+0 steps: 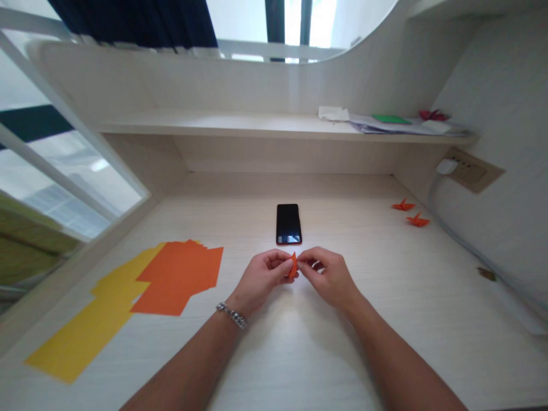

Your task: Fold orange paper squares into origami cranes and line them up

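Observation:
A small folded piece of orange paper (293, 266) is held up between my two hands, over the middle of the desk. My left hand (270, 274) pinches it between thumb and fingers; a chain bracelet (232, 315) circles that wrist. On its other side, my right hand (325, 273) has thumb and fingertips closed at the paper's right edge. Fingers partly cover the folded paper, so its full shape is hidden. Just beyond the hands lies a black phone (289, 224), screen up.
Orange sheets (184, 274) overlap yellow sheets (85, 337) on the left. Two orange folded paper cranes (403, 205) sit at the far right. A cable (454, 228) runs from the wall socket (473, 169) along the right side. Papers (377, 127) lie on the shelf (257, 123).

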Demonstrator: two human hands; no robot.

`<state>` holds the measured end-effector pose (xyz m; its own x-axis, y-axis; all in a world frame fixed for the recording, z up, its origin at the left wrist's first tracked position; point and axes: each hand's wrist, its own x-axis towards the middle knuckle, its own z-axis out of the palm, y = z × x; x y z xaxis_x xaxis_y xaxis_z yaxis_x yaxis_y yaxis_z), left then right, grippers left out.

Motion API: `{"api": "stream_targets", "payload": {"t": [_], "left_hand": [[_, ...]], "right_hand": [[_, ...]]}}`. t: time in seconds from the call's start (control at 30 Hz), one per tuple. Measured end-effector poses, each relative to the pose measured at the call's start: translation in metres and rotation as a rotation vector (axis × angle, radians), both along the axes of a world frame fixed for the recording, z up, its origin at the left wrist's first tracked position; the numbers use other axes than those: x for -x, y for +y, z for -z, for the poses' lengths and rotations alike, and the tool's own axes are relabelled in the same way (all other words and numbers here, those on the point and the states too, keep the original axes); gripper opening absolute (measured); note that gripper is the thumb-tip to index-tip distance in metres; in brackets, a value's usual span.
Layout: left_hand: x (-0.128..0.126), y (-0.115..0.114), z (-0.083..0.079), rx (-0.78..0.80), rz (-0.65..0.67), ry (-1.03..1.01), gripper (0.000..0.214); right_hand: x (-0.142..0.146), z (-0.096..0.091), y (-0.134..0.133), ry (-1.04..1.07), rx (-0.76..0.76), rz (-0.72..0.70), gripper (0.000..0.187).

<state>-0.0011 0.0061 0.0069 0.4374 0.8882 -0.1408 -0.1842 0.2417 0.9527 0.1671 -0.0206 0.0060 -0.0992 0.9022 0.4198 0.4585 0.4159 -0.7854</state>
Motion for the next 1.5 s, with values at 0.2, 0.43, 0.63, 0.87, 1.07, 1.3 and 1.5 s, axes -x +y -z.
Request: {"api": "stream_targets", "payload": {"t": [0.2, 0.43, 0.63, 0.87, 1.07, 1.3, 1.5], "left_hand": [[-0.0011, -0.0006, 0.0012, -0.013, -0.031, -0.005, 0.022], [-0.0023, 0.0, 0.0021, -0.135, -0.049, 0.158, 0.022], [-0.0019, 0.0004, 0.0009, -0.093, -0.049, 0.102, 0.023], [-0.0028, -0.0005, 0.0022, 0.008, -0.054, -0.03, 0.025], [-0.002, -0.0006, 0.0029, -0.009, -0.062, -0.048, 0.025], [-0.0028, -0.001, 0.0019, -0.04, -0.074, -0.023, 0.024], [-0.0033, -0.0018, -0.0007, 0.011, -0.082, -0.074, 0.022]], "right_hand": [[-0.0012, -0.0033, -0.0012, -0.092, -0.053, 0.003, 0.012], [-0.0022, -0.0035, -0.0023, -0.2, -0.085, 0.027, 0.01], [-0.0024, -0.0047, -0.0027, -0.24, -0.12, 0.056, 0.011], [-0.0031, -0.0021, -0.0011, -0.182, -0.166, 0.059, 0.013], [-0.0022, -0.0049, -0.0032, -0.189, -0.162, 0.066, 0.013], [-0.0016, -0.0064, -0.0043, -0.223, -0.179, 0.076, 0.015], [-0.0021, -0.0051, -0.0033, -0.248, -0.21, 0.072, 0.018]]}}
